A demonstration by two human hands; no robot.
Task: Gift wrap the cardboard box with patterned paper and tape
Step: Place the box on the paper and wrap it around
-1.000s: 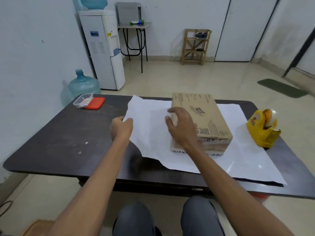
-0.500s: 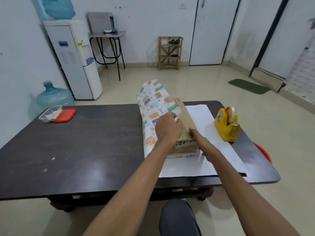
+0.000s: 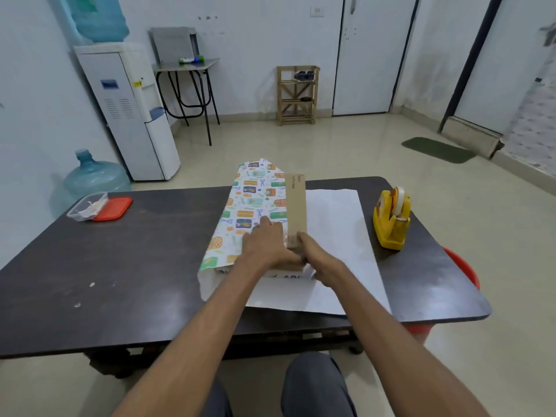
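Hands at near end of cardboard box (image 3: 296, 206): left hand (image 3: 264, 246) flat on patterned paper (image 3: 252, 203); right hand (image 3: 317, 255), grip unclear.

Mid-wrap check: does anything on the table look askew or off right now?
Slightly. The patterned paper folded over the cardboard box ends in a slanted, peaked far edge, and it bulges loosely at the near left corner. The left hand presses it down. Nothing looks torn or spilled.
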